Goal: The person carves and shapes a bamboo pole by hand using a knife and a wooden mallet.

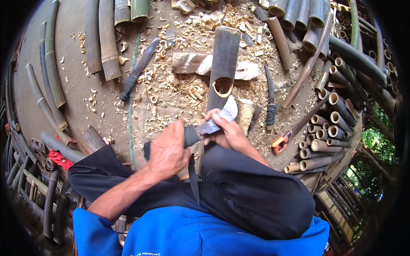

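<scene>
A dark bamboo tube (225,55) with an oval notch cut in its wall leans over a pale wooden block (188,64). Its near end runs down to my hands. My left hand (168,143) is closed round the black-wrapped handle of a broad knife (222,115), whose blade lies against the tube just below the notch. My right hand (226,133) is closed about the tube's near part, thumb pressed on the blade; blade and knuckles hide some of its fingers.
Wood shavings (205,21) litter the ground. A wrapped-handle knife (139,68) lies left, a smaller knife (270,96) right. A saw with an orange handle (279,144) rests beside stacked bamboo tubes (324,145). Long bamboo poles (109,42) lie at far left.
</scene>
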The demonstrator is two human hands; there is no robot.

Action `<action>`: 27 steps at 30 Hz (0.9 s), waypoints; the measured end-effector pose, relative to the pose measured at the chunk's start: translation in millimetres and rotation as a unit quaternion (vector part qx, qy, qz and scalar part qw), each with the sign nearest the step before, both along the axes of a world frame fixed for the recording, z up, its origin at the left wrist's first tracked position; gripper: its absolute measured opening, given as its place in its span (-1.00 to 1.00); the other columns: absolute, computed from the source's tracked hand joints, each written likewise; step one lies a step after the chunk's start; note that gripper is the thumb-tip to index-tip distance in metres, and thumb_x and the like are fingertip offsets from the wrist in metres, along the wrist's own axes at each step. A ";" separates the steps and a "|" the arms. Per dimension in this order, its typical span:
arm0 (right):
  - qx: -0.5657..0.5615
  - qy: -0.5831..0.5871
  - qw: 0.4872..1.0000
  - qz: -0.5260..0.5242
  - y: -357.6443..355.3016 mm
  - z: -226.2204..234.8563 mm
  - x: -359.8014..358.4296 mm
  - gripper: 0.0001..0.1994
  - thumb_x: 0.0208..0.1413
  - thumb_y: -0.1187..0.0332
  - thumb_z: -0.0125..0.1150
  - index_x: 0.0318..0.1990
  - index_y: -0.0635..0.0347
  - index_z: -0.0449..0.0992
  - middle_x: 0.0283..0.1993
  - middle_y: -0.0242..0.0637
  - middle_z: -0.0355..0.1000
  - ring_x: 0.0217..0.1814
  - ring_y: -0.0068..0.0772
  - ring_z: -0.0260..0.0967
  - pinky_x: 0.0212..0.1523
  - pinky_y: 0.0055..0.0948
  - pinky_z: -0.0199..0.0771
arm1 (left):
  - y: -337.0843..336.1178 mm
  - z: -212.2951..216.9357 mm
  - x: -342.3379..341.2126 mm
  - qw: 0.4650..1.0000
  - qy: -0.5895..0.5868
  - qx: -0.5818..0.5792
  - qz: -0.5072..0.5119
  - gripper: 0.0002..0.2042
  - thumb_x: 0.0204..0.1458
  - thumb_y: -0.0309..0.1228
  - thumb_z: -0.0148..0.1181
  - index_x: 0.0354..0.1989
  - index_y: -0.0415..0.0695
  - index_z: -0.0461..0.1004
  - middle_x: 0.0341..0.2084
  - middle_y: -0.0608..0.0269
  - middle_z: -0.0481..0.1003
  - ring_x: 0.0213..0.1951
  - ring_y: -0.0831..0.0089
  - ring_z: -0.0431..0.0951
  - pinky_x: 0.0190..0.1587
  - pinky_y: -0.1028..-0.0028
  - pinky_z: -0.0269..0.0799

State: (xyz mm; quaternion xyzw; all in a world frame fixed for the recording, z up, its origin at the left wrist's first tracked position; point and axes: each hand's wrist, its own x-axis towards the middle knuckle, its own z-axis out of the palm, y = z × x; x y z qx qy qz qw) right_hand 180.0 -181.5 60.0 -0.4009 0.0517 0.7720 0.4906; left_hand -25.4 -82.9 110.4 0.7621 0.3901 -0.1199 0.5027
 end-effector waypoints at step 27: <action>-0.090 -0.085 0.970 0.210 30.7 -6.5 73.0 -0.64 0.31 0.18 0.13 -0.10 0.39 0.61 -0.23 -0.11 0.58 -0.16 -0.28 0.59 -0.07 -0.26 0.64 | -39.8 -24.5 53.4 0.998 0.043 0.039 0.021 -0.62 -0.12 -0.46 0.33 -0.16 -0.45 0.43 -0.46 -0.32 0.58 -0.31 -0.17 0.68 -0.21 0.01 0.62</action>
